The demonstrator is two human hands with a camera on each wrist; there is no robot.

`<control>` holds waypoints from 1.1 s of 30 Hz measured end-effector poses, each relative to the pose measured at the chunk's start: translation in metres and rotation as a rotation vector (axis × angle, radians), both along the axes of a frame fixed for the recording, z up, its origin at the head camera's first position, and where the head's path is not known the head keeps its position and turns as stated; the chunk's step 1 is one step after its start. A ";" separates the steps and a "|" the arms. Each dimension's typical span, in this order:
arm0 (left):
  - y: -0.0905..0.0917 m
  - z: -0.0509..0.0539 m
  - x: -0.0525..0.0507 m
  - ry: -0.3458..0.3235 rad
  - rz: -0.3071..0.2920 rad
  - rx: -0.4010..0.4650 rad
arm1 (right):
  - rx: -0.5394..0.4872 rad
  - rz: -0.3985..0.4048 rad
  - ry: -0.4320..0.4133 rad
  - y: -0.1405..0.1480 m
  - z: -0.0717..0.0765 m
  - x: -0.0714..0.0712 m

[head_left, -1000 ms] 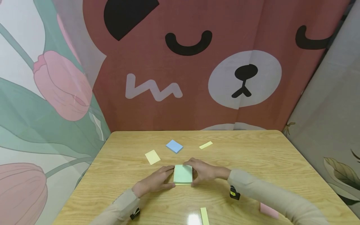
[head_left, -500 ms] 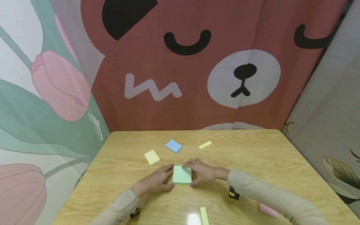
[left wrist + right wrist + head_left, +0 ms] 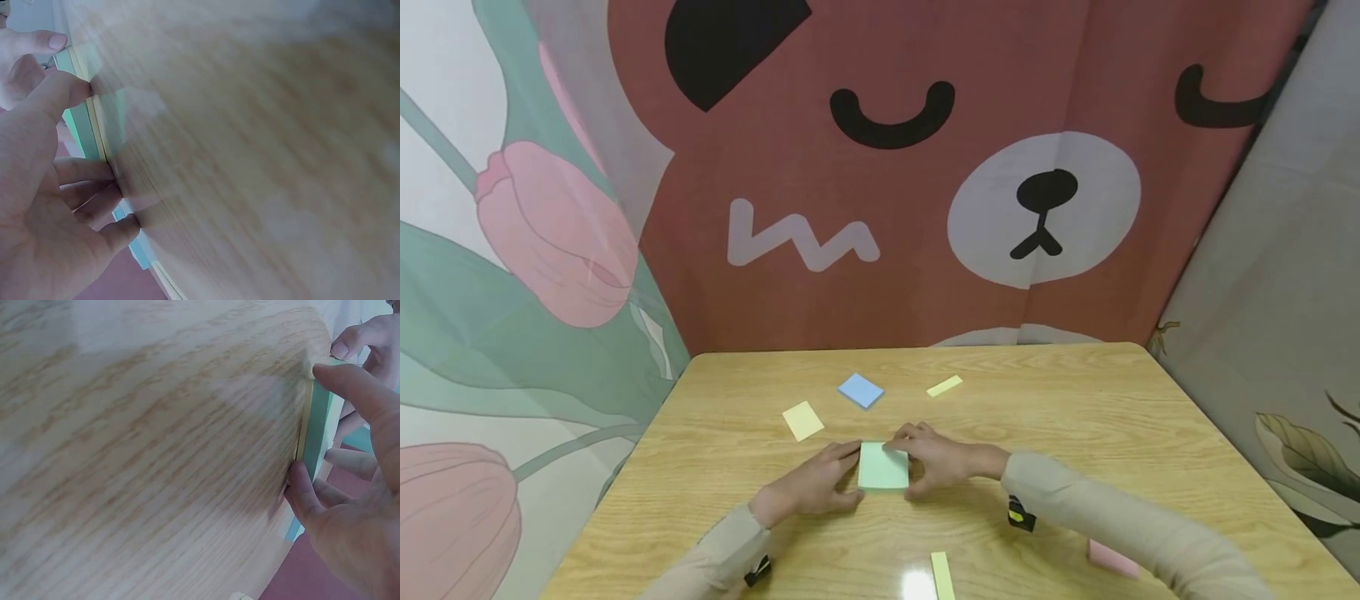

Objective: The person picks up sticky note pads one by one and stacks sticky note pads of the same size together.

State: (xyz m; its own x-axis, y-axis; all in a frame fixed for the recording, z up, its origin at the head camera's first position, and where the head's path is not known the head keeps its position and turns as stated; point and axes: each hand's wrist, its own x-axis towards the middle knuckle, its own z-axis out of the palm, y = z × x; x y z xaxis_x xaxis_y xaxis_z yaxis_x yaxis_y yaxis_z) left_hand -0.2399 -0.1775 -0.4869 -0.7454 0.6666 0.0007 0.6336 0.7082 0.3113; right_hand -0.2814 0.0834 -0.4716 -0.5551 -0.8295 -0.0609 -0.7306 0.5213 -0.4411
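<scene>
Two hands of yours meet at one green pad (image 3: 882,469), lying flat on the table (image 3: 700,475) at the lower middle of the frame. Your left hand (image 3: 815,483) grips its left edge, thumb at the near corner, fingers toward the far one. Your right hand (image 3: 945,460) grips the right side with bent fingers, one fingertip over the top near the far corner. Neither hand is nearer: both touch it, so the pad sits directly between them. It looks roughly square, giving you no clear long axis, and its sides run about straight with the head view. In the right wrist view you see a thin yellow layer (image 3: 305,419) under the green, their edges seemingly close to flush.
</scene>
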 end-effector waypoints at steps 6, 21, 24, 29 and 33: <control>-0.002 -0.002 0.000 -0.009 0.003 0.002 | 0.003 0.010 0.031 0.000 -0.003 -0.001; 0.000 -0.001 0.001 -0.002 0.000 0.004 | 0.016 -0.007 0.005 0.002 -0.001 -0.001; -0.001 -0.003 0.000 0.014 -0.002 -0.005 | 0.018 -0.010 -0.004 0.003 0.000 0.000; -0.001 -0.003 -0.001 0.011 -0.003 -0.004 | 0.005 -0.008 -0.005 0.008 0.004 0.001; -0.001 -0.003 -0.001 -0.003 0.001 0.008 | -0.002 -0.007 0.003 0.012 0.007 0.002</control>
State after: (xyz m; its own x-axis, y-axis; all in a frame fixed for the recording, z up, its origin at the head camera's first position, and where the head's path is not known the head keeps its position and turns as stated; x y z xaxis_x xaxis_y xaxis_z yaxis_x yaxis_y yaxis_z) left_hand -0.2407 -0.1786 -0.4898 -0.7463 0.6656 0.0034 0.6317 0.7065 0.3191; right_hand -0.2792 0.0957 -0.4649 -0.5610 -0.8258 -0.0578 -0.7283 0.5255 -0.4398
